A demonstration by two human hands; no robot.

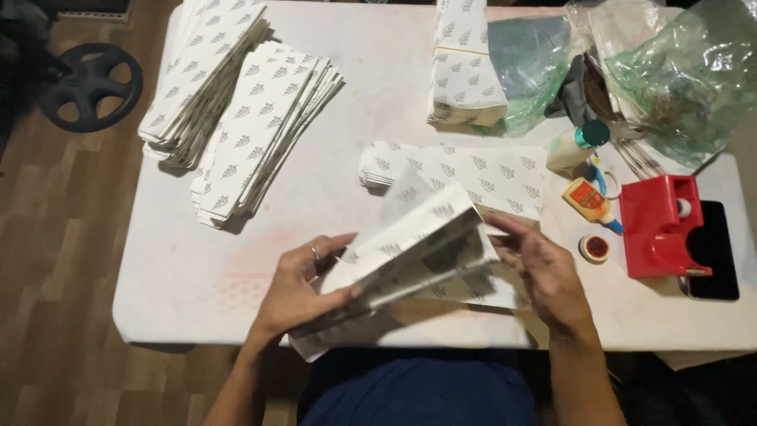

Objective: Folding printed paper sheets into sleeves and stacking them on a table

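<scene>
At the near edge of the white table (181,292), both hands work one folded paper bag (410,248) — white with a small leaf print, held tilted just above the tabletop. The left hand (303,288) grips the bag's near-left end, thumb on top and fingers curled beneath, a ring on one finger. The right hand (540,272) pinches the bag's right edge, fingers partly spread along the fold. The picture is blurred around the bag, so how its flaps lie cannot be told exactly.

Judging by this, the step in hand is folding or creasing the bag into shape; the next move seems to call for pressing the fold flat while the left hand keeps the paper steady.

Just beyond the bag lies a flat printed sheet (481,173). Far left sit two fanned stacks of bags (244,110), and a smaller stack (465,71) stands far centre. To the right are a glue bottle (587,201), a white bottle with a teal cap (579,142), a small round tape roll (594,248), a red tape dispenser (658,229) and a dark phone (714,252) — with crumpled plastic bags (678,71) far right.
</scene>
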